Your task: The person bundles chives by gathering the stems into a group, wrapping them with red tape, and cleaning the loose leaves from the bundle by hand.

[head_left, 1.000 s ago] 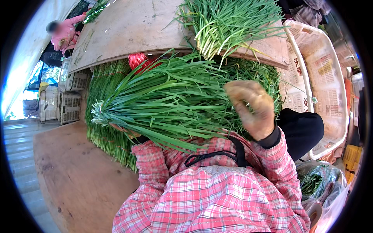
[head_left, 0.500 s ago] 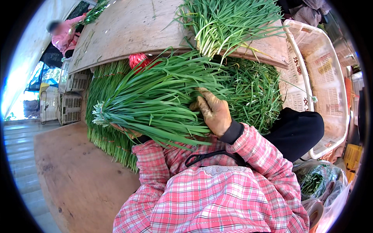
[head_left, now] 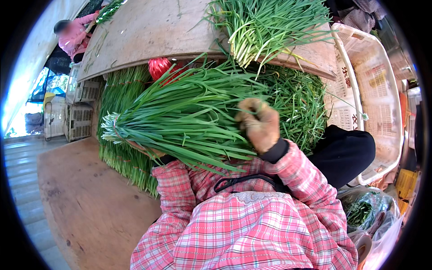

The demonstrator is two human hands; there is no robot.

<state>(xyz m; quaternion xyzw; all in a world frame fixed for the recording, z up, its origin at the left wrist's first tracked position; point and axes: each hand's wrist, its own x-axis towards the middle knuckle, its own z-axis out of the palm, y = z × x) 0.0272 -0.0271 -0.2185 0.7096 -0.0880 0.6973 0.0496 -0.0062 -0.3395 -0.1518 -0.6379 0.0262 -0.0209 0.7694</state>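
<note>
A large bundle of garlic chives [head_left: 180,114] lies across in front of me, its pale cut ends tied on the left and its green leaves fanning rightward. My left hand [head_left: 146,149] holds it from below near the tied end; the leaves cover most of that hand. At the leaf tips is my right hand [head_left: 262,126], stained and slightly blurred, its fingers curled in. What they pinch, if anything, is too small to make out. Loose chive leaves [head_left: 297,110] are heaped just beyond the right hand.
Tied chive bundles [head_left: 121,96] are stacked left, beside a brown board [head_left: 94,198]. Ahead, a wooden table [head_left: 157,33] bears a loose chive pile [head_left: 265,33]; red twine [head_left: 159,67] sits under its edge. White crates [head_left: 375,90] stand right. A person in pink [head_left: 74,38] is far left.
My right hand has moved slightly right and toward me along the leaf tips, its fingers curling in. The bundle has shifted a little left, still in my left hand.
</note>
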